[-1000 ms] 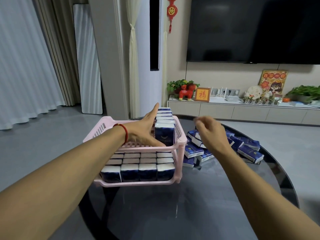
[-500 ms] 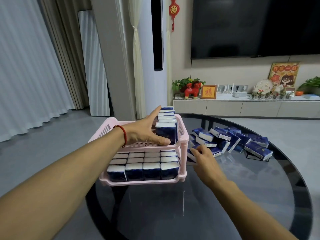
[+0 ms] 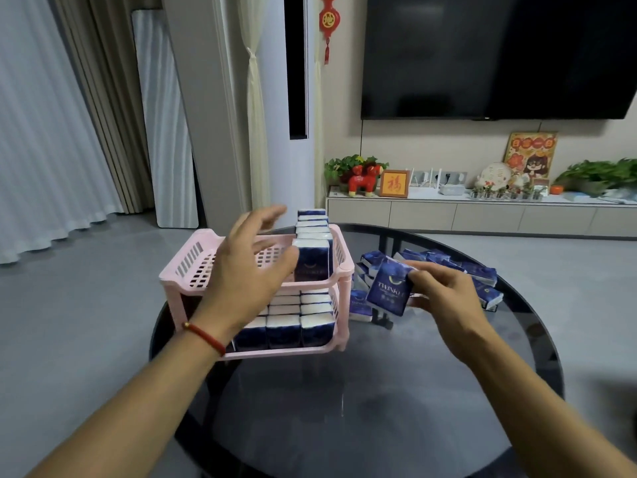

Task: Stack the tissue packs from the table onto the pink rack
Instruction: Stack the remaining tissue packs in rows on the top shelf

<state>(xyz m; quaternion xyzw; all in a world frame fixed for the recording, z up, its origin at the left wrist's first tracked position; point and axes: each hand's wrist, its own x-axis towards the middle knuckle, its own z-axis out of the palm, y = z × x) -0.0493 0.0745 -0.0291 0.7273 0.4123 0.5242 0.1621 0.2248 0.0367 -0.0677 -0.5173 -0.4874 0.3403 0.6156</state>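
Observation:
The pink two-tier rack (image 3: pixel 193 267) stands on the left part of the round dark glass table (image 3: pixel 379 408). Its lower tier is packed with blue-and-white tissue packs (image 3: pixel 286 329). A row of upright packs (image 3: pixel 312 250) fills the right side of the upper tier. My left hand (image 3: pixel 248 270) hovers over the upper tier with its fingers spread, holding nothing. My right hand (image 3: pixel 444 298) pinches one blue tissue pack (image 3: pixel 389 291) just right of the rack, lifted off the table. Several loose packs (image 3: pixel 479 274) lie in a heap behind it.
A low TV cabinet (image 3: pixel 482 215) with ornaments and plants runs along the far wall under a large dark screen (image 3: pixel 499 53). Grey floor and curtains (image 3: pixel 51 115) lie to the left. The near half of the glass table is bare.
My left hand lifted off the upper row of packs and spread its fingers. My right hand picked a pack out of the heap and brought it up toward the rack.

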